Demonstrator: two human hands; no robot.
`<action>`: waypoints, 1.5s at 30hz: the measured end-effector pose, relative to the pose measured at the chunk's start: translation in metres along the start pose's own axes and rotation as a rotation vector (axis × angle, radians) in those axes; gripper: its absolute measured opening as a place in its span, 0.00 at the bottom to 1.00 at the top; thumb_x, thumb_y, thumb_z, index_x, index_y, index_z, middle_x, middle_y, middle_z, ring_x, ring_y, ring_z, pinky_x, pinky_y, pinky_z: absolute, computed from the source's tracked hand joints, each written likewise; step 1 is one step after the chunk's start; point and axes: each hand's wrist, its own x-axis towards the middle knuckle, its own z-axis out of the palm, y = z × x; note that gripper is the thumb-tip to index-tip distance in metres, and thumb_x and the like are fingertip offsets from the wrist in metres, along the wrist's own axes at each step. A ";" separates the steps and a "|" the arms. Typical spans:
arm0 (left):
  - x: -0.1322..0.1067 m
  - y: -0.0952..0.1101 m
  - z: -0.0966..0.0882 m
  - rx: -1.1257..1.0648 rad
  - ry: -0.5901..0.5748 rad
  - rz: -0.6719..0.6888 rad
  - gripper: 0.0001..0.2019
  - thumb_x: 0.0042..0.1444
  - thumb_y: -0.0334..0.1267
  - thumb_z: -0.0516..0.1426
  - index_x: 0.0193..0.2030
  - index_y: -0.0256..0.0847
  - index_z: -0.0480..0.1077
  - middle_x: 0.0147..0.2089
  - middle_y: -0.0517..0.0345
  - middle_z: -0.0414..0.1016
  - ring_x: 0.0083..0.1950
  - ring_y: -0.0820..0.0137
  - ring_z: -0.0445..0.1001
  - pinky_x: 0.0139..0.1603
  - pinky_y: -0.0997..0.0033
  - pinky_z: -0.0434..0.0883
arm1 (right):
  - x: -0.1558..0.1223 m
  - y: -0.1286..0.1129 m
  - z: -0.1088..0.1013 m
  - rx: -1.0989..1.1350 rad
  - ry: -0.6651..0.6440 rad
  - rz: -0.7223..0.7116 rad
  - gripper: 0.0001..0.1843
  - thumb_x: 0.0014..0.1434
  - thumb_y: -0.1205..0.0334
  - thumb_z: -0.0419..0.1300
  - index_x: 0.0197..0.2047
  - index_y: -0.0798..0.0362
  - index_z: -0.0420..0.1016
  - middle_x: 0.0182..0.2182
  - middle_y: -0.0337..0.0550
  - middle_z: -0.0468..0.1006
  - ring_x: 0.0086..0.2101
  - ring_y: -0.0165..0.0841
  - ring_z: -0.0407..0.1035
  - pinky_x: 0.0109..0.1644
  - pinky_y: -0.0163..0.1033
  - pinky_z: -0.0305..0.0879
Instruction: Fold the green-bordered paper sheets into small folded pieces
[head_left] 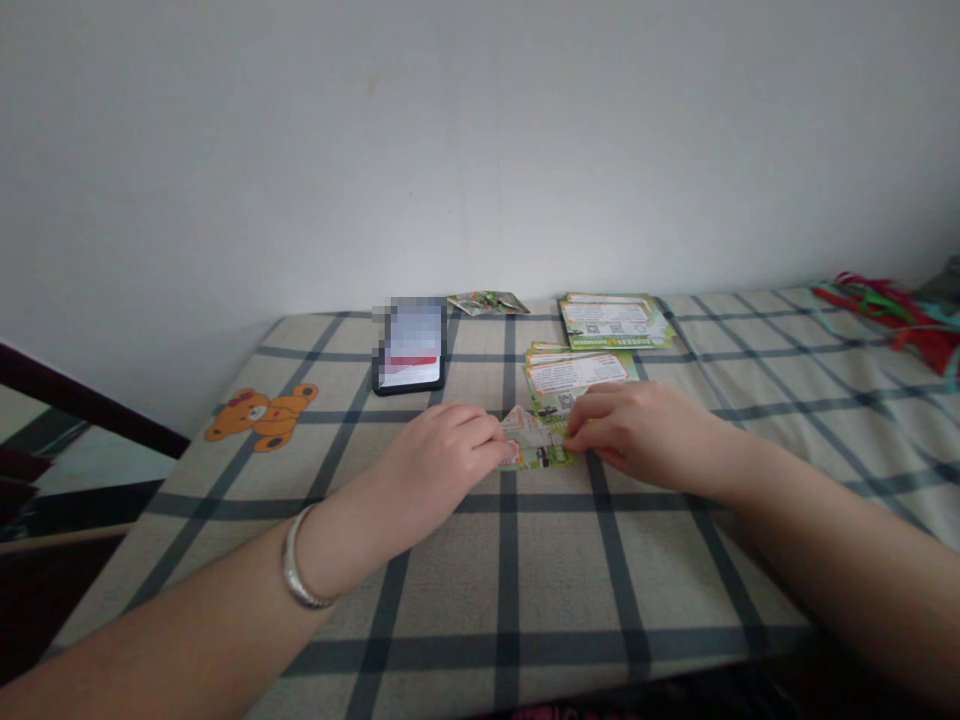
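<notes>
A partly folded printed paper (536, 440), green and white, lies on the checked tablecloth between my two hands. My left hand (450, 450), with a silver bangle at the wrist, pinches the paper's left end. The fingers of my right hand (630, 435) are closed on its right end. Just behind it, a small pile of printed leaflets (570, 372) is partly covered by my right hand. Farther back sits a second, neater stack of the same leaflets (611, 318).
A phone (412, 345) with its screen lit lies left of the leaflets. Against the wall is a folded paper piece (487, 302). An orange teddy bear picture (262, 415) is at the left edge. Red and green ribbons (892, 315) lie far right.
</notes>
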 end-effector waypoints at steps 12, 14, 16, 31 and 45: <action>0.003 -0.002 0.000 -0.145 -0.006 -0.064 0.09 0.60 0.28 0.55 0.45 0.41 0.74 0.41 0.55 0.73 0.44 0.65 0.70 0.44 0.63 0.71 | -0.002 0.002 -0.003 -0.002 -0.004 -0.017 0.14 0.57 0.74 0.55 0.36 0.50 0.79 0.37 0.40 0.79 0.38 0.34 0.71 0.41 0.39 0.64; 0.003 -0.002 0.000 -0.163 0.002 -0.072 0.10 0.60 0.27 0.55 0.45 0.40 0.74 0.40 0.55 0.73 0.44 0.65 0.69 0.43 0.63 0.71 | -0.001 0.002 -0.002 0.002 -0.002 0.013 0.13 0.56 0.73 0.55 0.36 0.49 0.79 0.36 0.39 0.79 0.38 0.34 0.71 0.41 0.39 0.64; 0.003 -0.003 0.000 -0.172 0.014 -0.070 0.10 0.60 0.27 0.55 0.44 0.39 0.75 0.40 0.54 0.73 0.43 0.65 0.69 0.43 0.64 0.71 | 0.001 0.003 -0.001 0.010 0.017 0.076 0.13 0.56 0.72 0.55 0.37 0.49 0.79 0.36 0.39 0.79 0.38 0.34 0.71 0.41 0.40 0.64; 0.003 -0.004 0.001 -0.146 0.038 -0.051 0.08 0.60 0.29 0.55 0.42 0.40 0.74 0.40 0.55 0.74 0.44 0.65 0.70 0.45 0.62 0.71 | 0.013 -0.010 0.019 0.046 0.122 -0.028 0.17 0.60 0.69 0.55 0.50 0.46 0.75 0.44 0.41 0.76 0.43 0.36 0.68 0.49 0.43 0.64; 0.000 -0.016 -0.010 -0.078 0.022 0.023 0.10 0.61 0.29 0.53 0.35 0.40 0.76 0.39 0.57 0.77 0.42 0.66 0.72 0.45 0.61 0.69 | 0.015 -0.016 0.014 -0.030 0.093 -0.072 0.13 0.61 0.69 0.54 0.45 0.48 0.77 0.44 0.41 0.77 0.41 0.36 0.69 0.45 0.44 0.64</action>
